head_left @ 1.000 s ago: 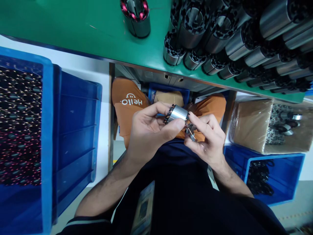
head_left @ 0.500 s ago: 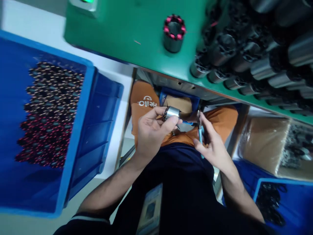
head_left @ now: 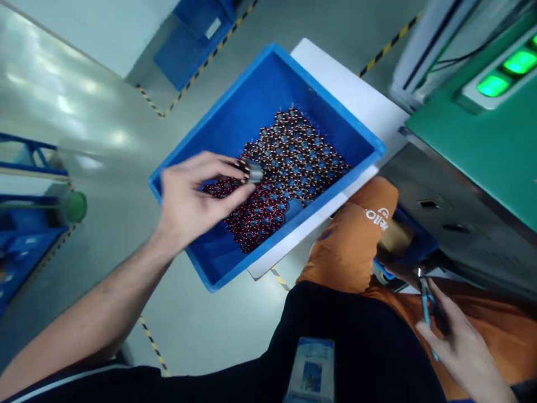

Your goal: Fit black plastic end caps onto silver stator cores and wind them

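Motor stator [head_left: 255, 172], clamped between thumb and fingers of the left hand [head_left: 188, 196], is above packed stators [head_left: 296, 159] in the blue crate [head_left: 329, 99]; right hand [head_left: 461, 338], farther off, grips pliers [head_left: 425, 305].

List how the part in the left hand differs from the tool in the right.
The metal part is short and round; the tool is long and slim. The part is silvery with a dark end; the tool is partly blue. The part is above the blue bin; the tool is near the orange trousers. Both are held.
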Action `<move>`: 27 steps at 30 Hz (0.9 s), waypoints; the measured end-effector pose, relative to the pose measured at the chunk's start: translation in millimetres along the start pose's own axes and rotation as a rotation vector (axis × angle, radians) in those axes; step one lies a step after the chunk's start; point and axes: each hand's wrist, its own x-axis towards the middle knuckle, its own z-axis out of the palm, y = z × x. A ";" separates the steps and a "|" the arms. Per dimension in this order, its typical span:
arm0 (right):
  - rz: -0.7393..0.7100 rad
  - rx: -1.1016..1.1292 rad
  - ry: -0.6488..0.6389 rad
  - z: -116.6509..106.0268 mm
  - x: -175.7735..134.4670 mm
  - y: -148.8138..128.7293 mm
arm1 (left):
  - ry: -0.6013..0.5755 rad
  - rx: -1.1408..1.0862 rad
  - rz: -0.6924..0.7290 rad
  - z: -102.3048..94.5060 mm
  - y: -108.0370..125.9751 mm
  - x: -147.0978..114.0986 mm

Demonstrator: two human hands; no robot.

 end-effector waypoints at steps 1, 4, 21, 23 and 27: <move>-0.017 -0.006 -0.023 -2.7 7.8 -3.1 | -0.014 0.037 0.000 -5.8 -13.9 -3.6; -0.028 -0.003 -0.096 -12.4 29.3 -21.1 | -0.089 0.135 0.013 -21.5 -62.3 -19.5; -0.031 -0.091 -0.201 -4.5 53.9 -60.1 | -0.447 0.563 0.079 27.8 -112.1 -4.6; -0.055 -0.075 -0.205 -6.2 53.0 -61.3 | -0.439 0.600 0.040 27.9 -109.1 -2.6; -0.051 -0.074 -0.156 -7.0 47.0 -60.0 | -0.379 0.608 0.004 3.5 -92.9 8.9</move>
